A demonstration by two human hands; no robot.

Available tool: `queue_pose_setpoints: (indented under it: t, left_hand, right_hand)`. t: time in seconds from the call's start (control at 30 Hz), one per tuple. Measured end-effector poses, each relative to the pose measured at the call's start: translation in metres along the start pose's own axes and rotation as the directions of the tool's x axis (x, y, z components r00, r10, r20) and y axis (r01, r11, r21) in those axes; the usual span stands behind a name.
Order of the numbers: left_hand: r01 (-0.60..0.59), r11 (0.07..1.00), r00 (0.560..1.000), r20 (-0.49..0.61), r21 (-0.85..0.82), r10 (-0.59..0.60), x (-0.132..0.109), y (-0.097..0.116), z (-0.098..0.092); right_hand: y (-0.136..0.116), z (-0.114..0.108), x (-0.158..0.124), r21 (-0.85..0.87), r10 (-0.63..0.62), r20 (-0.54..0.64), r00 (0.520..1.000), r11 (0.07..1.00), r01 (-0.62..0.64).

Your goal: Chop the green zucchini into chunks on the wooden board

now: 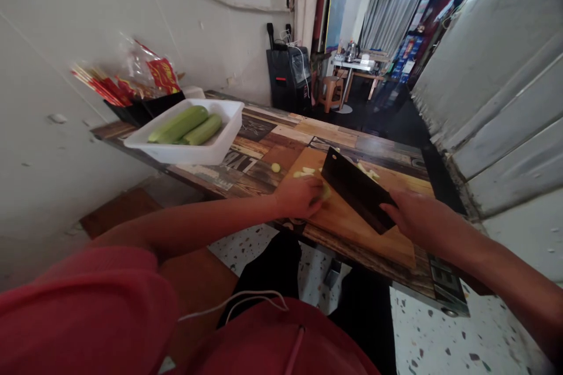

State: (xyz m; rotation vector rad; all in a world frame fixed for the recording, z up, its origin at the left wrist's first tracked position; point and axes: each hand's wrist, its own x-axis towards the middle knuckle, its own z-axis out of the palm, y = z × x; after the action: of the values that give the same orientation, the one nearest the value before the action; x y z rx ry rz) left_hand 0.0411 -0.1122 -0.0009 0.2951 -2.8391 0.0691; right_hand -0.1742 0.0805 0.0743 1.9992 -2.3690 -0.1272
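My left hand (300,196) is closed over a pale green piece of zucchini (326,191) on the wooden cutting board (373,240), and the fingers hide most of it. In my right hand (409,215) is the handle of a dark, broad-bladed cleaver (358,190). The blade is tilted and its far end is just right of my left fingers. Cut zucchini pieces (368,171) lie behind the blade, with more pale pieces (307,171) beyond my left hand. One small round slice (275,167) lies on the table left of the board.
A white plastic tub (189,153) with whole zucchinis (204,129) stands on the patterned table (281,146) at the left. Behind it, a black holder (152,106) bears chopsticks and packets. A black speaker-like box (288,76) and a plastic stool (331,94) are farther off.
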Motion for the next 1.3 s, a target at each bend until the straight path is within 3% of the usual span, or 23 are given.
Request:
queue_pose_setpoints:
  t: [0.3, 0.6, 0.8, 1.03, 1.3]
  left_hand:
    - [-0.067, 0.996, 0.995, 0.078, 0.066, 0.062, 0.011, -0.005, -0.002]
    - [-0.084, 0.993, 0.995, 0.069, 0.086, 0.078, 0.008, -0.004, -0.004]
    - [-0.109, 0.990, 0.991, 0.088, 0.093, 0.101, 0.008, -0.004, -0.004]
    - [-0.078, 0.992, 0.992, 0.103, 0.100, 0.067, 0.008, -0.002, -0.001]
    - [-0.119, 0.989, 0.991, 0.071, 0.088, 0.113, 0.002, -0.006, -0.006]
  right_hand:
    - [-0.004, -0.008, 0.000, -0.024, -0.021, 0.034, 0.999, 0.999, 0.022]
    - [-0.004, -0.002, 0.004, 0.010, -0.050, 0.035, 0.998, 0.999, 0.049]
    - [-0.013, -0.008, 0.011, -0.013, -0.060, 0.169, 0.984, 0.998, 0.063]
    - [-0.009, -0.023, 0.007, -0.038, -0.063, 0.072, 0.995, 0.997, 0.066]
    - [-0.024, -0.008, 0.005, -0.008, -0.087, 0.115, 0.989, 0.996, 0.089]
